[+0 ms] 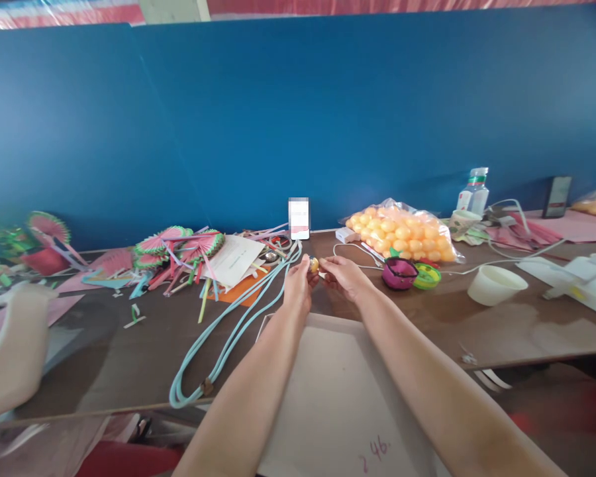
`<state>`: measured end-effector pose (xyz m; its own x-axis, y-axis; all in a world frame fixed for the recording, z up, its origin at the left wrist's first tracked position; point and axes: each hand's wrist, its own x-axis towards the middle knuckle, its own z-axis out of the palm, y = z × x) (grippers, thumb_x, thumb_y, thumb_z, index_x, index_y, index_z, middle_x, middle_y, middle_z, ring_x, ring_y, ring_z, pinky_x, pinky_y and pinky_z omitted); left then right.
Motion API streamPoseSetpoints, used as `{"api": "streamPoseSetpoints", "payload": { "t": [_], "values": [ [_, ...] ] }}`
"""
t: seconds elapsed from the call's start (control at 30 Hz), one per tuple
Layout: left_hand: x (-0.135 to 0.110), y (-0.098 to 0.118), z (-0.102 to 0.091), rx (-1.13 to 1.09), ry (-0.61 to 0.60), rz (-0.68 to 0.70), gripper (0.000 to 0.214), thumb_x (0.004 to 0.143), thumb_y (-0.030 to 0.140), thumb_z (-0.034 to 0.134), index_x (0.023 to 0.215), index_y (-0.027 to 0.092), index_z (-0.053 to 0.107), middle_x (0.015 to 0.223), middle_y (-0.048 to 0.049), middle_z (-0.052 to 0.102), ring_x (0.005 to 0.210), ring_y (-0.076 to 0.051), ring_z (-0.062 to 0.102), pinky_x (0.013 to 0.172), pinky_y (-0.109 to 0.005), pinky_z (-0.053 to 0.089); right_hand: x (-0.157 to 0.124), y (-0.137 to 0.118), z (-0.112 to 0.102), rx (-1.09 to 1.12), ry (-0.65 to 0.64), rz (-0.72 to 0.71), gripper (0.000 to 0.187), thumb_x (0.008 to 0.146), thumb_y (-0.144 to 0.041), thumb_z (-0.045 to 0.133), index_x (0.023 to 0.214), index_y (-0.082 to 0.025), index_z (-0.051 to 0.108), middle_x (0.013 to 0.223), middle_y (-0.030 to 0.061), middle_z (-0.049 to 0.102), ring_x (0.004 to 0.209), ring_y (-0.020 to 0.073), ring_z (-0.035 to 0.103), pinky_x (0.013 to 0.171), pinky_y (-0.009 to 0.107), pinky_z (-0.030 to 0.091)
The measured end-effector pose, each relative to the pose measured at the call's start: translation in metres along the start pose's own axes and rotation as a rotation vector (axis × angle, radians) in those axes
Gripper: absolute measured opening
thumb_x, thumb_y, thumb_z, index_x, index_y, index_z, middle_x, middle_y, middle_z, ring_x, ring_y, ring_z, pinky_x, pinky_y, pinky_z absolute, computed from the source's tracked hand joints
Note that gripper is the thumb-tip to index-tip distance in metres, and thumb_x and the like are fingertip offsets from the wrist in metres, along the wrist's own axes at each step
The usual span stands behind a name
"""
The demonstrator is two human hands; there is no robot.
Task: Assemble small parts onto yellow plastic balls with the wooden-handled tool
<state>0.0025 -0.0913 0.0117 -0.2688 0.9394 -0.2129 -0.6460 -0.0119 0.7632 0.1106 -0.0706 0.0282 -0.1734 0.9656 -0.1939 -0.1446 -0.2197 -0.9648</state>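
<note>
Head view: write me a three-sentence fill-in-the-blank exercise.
Of the left hand and right hand, both at a small yellowish object, the ____ one is nearer the purple pouch.
The panel behind the table is ____.
In the picture, the looped cord lies ____ of the bag of balls.
Missing words: right; blue; left.

Both arms are bare here: the left forearm (262,377) fills the seven o'clock edge, broad and smooth, and narrows steadily to a slender wrist and a bare left hand (298,285) just below the dial's centre. Over at four o'clock, the right forearm (436,371) shows the same long taper, skin uncovered all the way to a bare right hand (348,277) with slim fingers, nails too small to make out.
</note>
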Motion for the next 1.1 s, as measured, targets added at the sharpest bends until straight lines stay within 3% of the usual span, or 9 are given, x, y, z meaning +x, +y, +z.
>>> {"api": "streamPoseSetpoints", "payload": {
  "t": [0.2,0.37,0.57,0.83,1.1],
  "values": [
    [-0.0049,0.0007,0.0008,0.077,-0.04,0.046,0.041,0.063,0.046,0.081,0.08,0.015,0.061,0.065,0.0006,0.06,0.057,-0.008,0.056,0.057,-0.02,0.042,-0.0011,-0.0008,0.0017,-0.071,-0.036,0.016,0.017,0.081,-0.031,0.069,0.084,-0.016,0.062,0.071,-0.0018,0.06,0.051,0.0051,0.047,0.048,0.018,0.043],
    [-0.0048,-0.0007,0.0005,0.075,-0.081,0.058,0.038,0.067,0.048,0.077,0.078,0.014,0.063,0.067,-0.001,0.061,0.059,-0.009,0.056,0.059,-0.022,0.043,0.0025,0.0016,-0.0007,-0.061,-0.043,-0.012,0.016,0.08,-0.03,0.069,0.083,-0.015,0.063,0.064,-0.0028,0.056,0.047,0.0049,0.043,0.044,0.018,0.039],
    [-0.0016,-0.0026,0.0007,0.069,-0.068,0.035,0.026,0.069,0.031,0.076,0.086,0.014,0.067,0.072,-0.0026,0.064,0.063,-0.011,0.058,0.064,-0.024,0.045,0.0065,0.0054,-0.0038,-0.094,-0.063,-0.072,0.022,0.076,-0.034,0.072,0.082,-0.015,0.065,0.062,-0.0031,0.056,0.044,0.0052,0.044,0.041,0.019,0.035],
    [-0.0004,-0.0025,-0.0007,0.078,-0.08,0.034,0.023,0.073,0.034,0.073,0.084,0.015,0.065,0.074,-0.003,0.065,0.066,-0.012,0.06,0.067,-0.025,0.047,0.0014,-0.0001,-0.0011,0.021,-0.045,0.02,0.028,0.075,-0.041,0.074,0.079,-0.016,0.061,0.065,-0.0028,0.058,0.047,0.0042,0.045,0.044,0.017,0.042],
    [-0.0023,-0.0021,-0.0002,0.092,-0.095,0.059,0.026,0.072,0.035,0.074,0.087,0.015,0.067,0.078,-0.0044,0.066,0.068,-0.012,0.061,0.067,-0.025,0.046,0.0026,0.0022,-0.0029,0.001,-0.061,-0.014,0.031,0.072,-0.044,0.076,0.077,-0.017,0.061,0.063,-0.0029,0.056,0.047,0.005,0.044,0.044,0.018,0.041]
  ]
}}
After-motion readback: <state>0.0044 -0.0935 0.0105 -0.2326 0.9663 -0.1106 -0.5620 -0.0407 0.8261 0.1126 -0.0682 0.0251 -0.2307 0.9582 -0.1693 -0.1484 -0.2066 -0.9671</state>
